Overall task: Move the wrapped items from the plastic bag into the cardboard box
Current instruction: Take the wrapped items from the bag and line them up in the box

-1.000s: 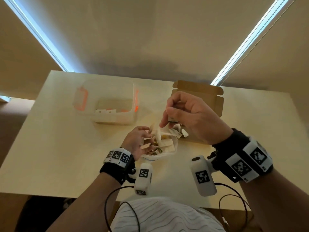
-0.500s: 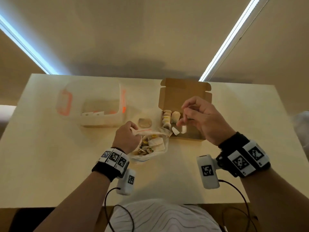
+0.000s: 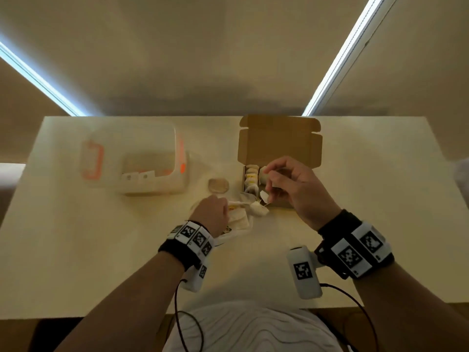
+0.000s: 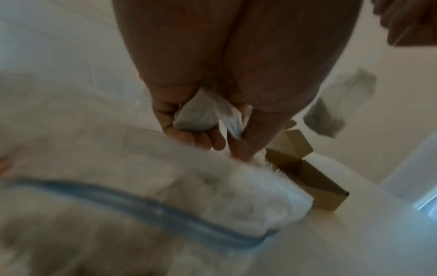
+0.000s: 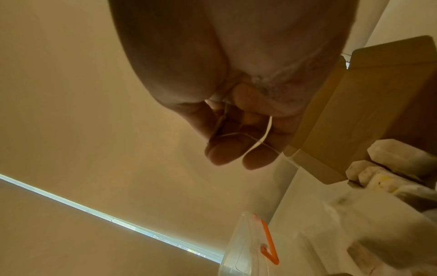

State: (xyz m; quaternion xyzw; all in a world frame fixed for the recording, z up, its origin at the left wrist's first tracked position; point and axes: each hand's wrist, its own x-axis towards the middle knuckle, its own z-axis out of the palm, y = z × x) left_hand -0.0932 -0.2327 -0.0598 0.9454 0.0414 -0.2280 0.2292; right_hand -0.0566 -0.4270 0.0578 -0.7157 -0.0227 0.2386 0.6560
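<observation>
Left hand grips white crinkled wrapped item.

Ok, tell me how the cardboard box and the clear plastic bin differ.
The cardboard box is brown and opaque; the plastic bin is translucent with orange latches. The box looks smaller than the bin and stands to its right. The box's flap lid is folded open, showing a row of wrapped items; the bin's contents are unclear. Both stand on the table.
</observation>
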